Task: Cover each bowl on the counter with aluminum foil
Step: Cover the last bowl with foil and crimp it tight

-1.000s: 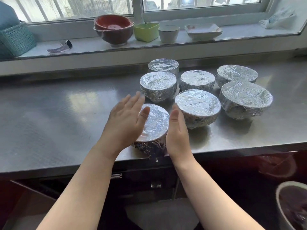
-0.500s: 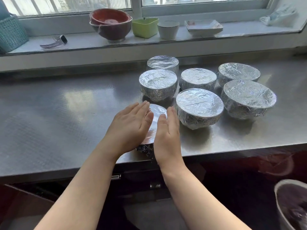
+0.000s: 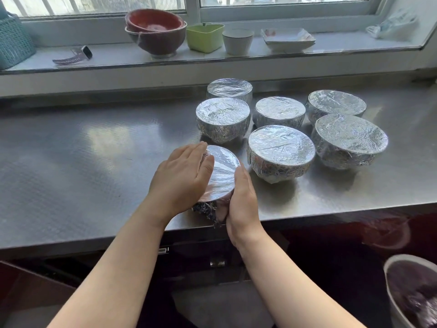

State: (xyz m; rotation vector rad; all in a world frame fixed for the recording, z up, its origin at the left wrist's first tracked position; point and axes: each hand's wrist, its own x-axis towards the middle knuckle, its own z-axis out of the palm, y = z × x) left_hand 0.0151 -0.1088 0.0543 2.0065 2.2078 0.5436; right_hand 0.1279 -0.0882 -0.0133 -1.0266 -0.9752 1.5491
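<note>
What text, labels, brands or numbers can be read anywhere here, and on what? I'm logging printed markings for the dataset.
None can be read.
Smartwatch on the windowsill: its screen shows no legible characters.
White square dish: a faint reddish mark inside, too blurred to read.
Plastic bag at the sill's right end: no legible print.
Foil-covered bowls, including the one between the left hand and right hand: bare foil, no text.
</note>
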